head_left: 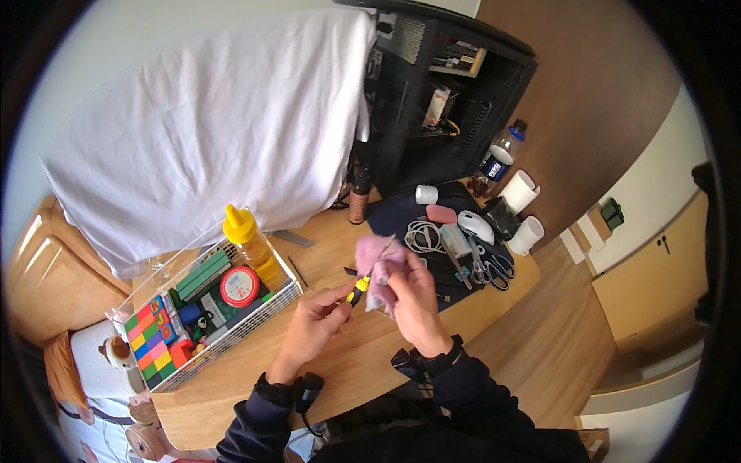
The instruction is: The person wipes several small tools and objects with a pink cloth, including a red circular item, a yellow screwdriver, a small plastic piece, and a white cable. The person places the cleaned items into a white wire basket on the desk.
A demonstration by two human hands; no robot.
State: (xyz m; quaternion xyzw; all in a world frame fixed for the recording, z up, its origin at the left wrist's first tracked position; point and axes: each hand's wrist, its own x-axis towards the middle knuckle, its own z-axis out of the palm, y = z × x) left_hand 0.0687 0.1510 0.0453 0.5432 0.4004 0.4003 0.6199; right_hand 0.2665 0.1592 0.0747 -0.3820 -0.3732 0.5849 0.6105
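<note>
Over the wooden desk (347, 353), my left hand (315, 324) grips the black and yellow handle of a screwdriver (358, 291). Its metal shaft points up and to the right, across a pink cloth (379, 260). My right hand (418, 295) holds that cloth bunched against the shaft, with thumb and fingers pinching it; part of the cloth hangs below. To the right of my right hand lie a coiled white cable (422, 236), a white computer mouse (476, 226), tweezers (457, 267) and scissors (499, 272) on a dark mat.
A white wire basket (226, 342) with colored blocks and a yellow-capped bottle (255, 249) stands at the left. Behind are an open computer case (405, 116), a brown bottle (359, 194) and a white cloth cover (220, 116). A Pepsi bottle (498, 159) and white rolls stand at the right.
</note>
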